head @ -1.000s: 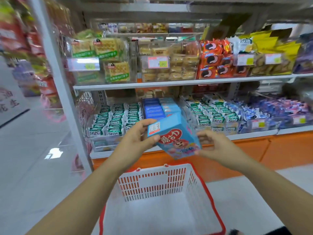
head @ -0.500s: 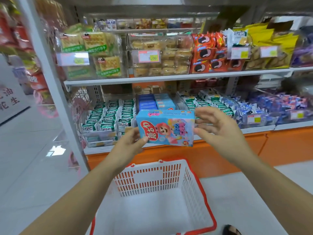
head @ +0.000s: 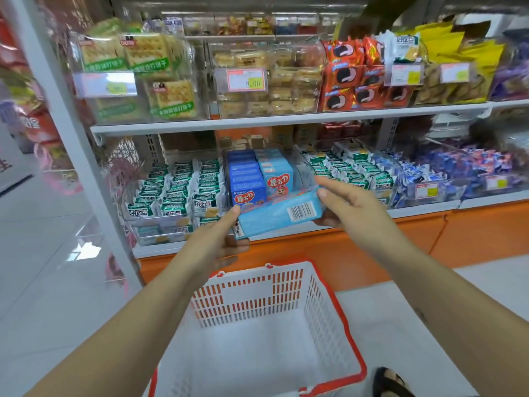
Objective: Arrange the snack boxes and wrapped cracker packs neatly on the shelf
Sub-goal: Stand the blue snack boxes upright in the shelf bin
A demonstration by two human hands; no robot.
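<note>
A light-blue cardboard box (head: 279, 214), rectangular and barcode side up, is lying tilted at the lower shelf (head: 423, 212) front edge, before a clear bin (head: 305, 167) of upright boxes (head: 249, 179). The left hand (head: 213, 247) is clamping its left end, the right hand (head: 353, 207) pinching its right end. A slotted plastic basket (head: 286, 285) is sitting below
</note>
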